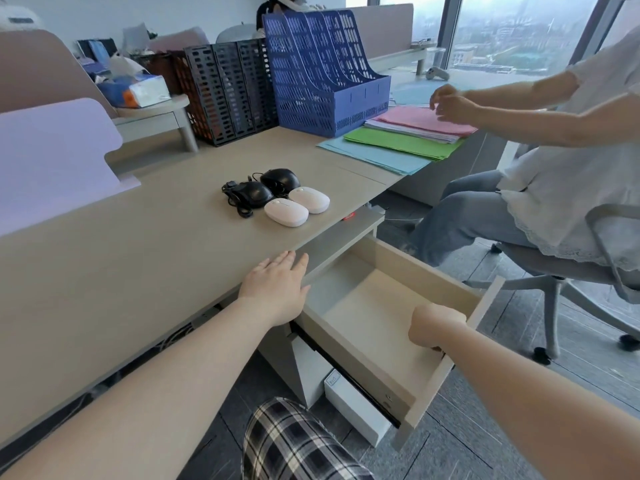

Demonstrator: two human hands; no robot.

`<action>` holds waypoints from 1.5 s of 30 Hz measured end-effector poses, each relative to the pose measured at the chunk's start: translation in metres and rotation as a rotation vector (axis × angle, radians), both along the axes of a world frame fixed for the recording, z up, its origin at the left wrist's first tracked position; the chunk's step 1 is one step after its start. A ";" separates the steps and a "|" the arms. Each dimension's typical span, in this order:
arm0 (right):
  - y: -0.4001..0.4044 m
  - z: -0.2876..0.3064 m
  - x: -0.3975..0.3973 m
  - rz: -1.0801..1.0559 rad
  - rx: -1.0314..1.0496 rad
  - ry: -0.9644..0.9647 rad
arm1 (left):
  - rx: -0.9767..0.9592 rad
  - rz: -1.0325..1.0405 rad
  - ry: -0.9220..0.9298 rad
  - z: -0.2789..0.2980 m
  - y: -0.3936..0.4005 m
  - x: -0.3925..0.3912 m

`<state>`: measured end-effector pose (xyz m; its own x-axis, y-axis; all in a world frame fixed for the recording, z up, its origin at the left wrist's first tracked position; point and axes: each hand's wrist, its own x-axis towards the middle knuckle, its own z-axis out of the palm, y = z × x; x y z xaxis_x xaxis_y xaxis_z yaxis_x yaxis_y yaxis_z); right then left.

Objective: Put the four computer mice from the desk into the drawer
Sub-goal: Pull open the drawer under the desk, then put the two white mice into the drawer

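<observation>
Two white mice (286, 212) (309, 199) lie side by side near the desk's front edge. Behind them sit two black wired mice (253, 194) (280, 179) with coiled cables. The drawer (446, 285) under the desk edge stands pulled out, its inside bare. My left hand (277, 285) rests flat on the desk edge, fingers together and extended, holding nothing. My right hand (437, 325) curls over the drawer's front panel, gripping it.
A blue file rack (325, 74) and black racks (228, 95) stand at the back of the desk (138, 251). Coloured paper sheets (401, 142) lie at the right, where a seated person handles them. Their chair (568, 271) stands right of the drawer. A white box (356, 407) sits under it.
</observation>
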<state>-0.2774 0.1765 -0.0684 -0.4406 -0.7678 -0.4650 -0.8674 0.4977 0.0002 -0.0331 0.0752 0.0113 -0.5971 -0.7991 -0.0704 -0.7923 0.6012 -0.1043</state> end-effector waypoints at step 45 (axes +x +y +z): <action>-0.137 0.074 0.019 -0.103 -0.922 -0.397 | 0.068 0.354 0.671 0.005 -0.069 -0.071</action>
